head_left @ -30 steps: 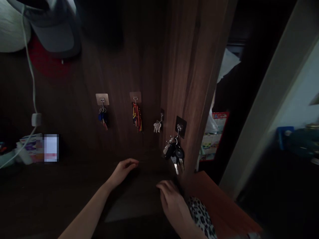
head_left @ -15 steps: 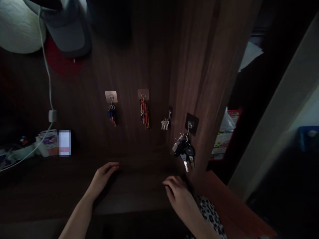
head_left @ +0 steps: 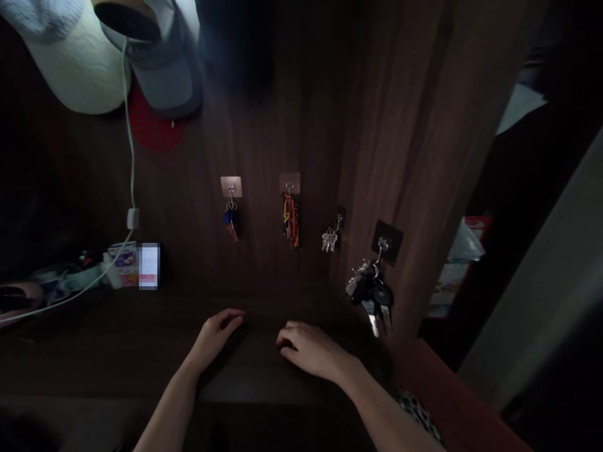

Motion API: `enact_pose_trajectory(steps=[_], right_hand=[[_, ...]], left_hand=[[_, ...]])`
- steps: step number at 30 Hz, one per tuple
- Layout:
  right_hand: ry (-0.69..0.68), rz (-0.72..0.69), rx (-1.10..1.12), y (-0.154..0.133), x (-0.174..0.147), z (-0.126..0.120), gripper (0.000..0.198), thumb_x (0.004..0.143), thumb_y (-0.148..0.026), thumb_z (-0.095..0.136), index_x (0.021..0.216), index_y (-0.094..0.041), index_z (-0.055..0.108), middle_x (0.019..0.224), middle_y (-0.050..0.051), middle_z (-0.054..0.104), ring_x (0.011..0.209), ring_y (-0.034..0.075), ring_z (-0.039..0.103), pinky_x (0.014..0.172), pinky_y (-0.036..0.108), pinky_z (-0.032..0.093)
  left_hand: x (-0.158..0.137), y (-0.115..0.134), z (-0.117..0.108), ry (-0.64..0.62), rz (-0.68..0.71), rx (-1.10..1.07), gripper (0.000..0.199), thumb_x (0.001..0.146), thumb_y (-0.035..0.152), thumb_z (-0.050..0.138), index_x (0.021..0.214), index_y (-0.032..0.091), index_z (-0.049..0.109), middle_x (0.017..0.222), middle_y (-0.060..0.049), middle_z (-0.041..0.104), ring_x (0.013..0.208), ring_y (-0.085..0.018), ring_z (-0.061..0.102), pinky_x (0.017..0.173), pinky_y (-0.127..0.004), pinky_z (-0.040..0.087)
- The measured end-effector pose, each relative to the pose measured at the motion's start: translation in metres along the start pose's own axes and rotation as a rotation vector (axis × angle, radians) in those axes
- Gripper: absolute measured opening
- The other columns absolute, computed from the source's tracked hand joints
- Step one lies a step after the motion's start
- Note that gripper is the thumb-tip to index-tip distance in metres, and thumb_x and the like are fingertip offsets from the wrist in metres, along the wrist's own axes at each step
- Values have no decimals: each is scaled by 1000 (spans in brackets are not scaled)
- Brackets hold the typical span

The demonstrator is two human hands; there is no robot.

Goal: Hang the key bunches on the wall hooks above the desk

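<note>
My left hand (head_left: 215,336) rests on the dark wooden shelf (head_left: 254,383), fingers stretched out and thumb apart, with nothing in it. To its right, my right hand (head_left: 307,345) lies low over the same surface, its fingers loosely bent and the thumb apart; I see nothing held. Behind the hands, small keys with blue tags (head_left: 231,220), a red and yellow bundle of cords (head_left: 291,220), a silver key bunch (head_left: 330,239) and a larger bunch of black-headed keys (head_left: 372,292) hang from wall hooks. Neither hand touches them.
Caps, one of them a grey cap (head_left: 167,78), hang at upper left beside a white cable (head_left: 129,138). Small boxes (head_left: 125,263) and other clutter stand on the shelf's left. A reddish board (head_left: 456,395) and spotted cloth (head_left: 417,411) lie at lower right.
My right hand has moved left, closer to my left hand. The view has turned a little to the left, so the wall and keys appear farther right.
</note>
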State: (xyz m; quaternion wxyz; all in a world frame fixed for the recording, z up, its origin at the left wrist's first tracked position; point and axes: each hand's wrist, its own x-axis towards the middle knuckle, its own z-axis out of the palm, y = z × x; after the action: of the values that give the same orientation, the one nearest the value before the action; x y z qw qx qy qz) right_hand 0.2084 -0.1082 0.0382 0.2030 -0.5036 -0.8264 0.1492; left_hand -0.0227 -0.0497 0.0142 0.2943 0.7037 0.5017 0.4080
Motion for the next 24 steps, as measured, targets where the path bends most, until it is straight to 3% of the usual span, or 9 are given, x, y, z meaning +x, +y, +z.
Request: enact_pose_trajectory(steps=[4,7,10,13,17,20,24], right_hand=[[-183,-36,167,6,44,0,18,70,-20,59,85,-24,68,77,-1,65,69,13,58,63,25,40],[-315,9,541,14,73,8,16,72,-22,58,85,-18,67,65,-2,60,59,10,54,59,24,41],[-143,-10,864,19,89,12,19,75,-30,59,85,-15,66,60,-3,55,56,8,49,57,23,39],[30,-88,1141,22,90,5,20,75,-32,62,84,-15,66,52,-7,43,49,5,36,51,20,29],[230,-223,1613,26,84,-16,19,74,-27,65,92,-20,65,47,-11,19,45,5,15,47,20,22],[342,-273,1760,30,80,-28,33,74,-25,66,106,-26,61,50,-11,14,46,7,12,45,20,22],[400,-266,1817,31,78,-32,51,72,-27,67,120,-33,52,51,-11,12,48,8,11,45,21,22]], left_hand=[[0,2,1,-3,-10,-19,27,74,42,56,87,23,70,92,-2,71,90,-22,62,86,-32,44],[0,4,0,-10,-31,-66,29,73,43,56,87,22,70,88,-3,70,88,-21,61,82,-31,44],[4,10,-1,-11,-49,-201,32,75,45,56,87,18,69,70,-1,64,74,-17,58,74,-28,43],[15,25,-2,-45,-23,-384,32,75,45,58,84,16,68,54,4,49,59,-11,47,64,-25,38],[38,56,-2,-250,66,-806,31,66,41,70,86,17,67,54,7,37,52,-6,35,60,-24,35],[56,72,2,-364,162,-1077,38,63,36,73,98,23,66,54,9,28,49,-4,29,62,-25,37],[73,71,18,-328,179,-1296,51,65,30,71,114,33,59,55,10,20,47,-4,20,61,-23,37]])
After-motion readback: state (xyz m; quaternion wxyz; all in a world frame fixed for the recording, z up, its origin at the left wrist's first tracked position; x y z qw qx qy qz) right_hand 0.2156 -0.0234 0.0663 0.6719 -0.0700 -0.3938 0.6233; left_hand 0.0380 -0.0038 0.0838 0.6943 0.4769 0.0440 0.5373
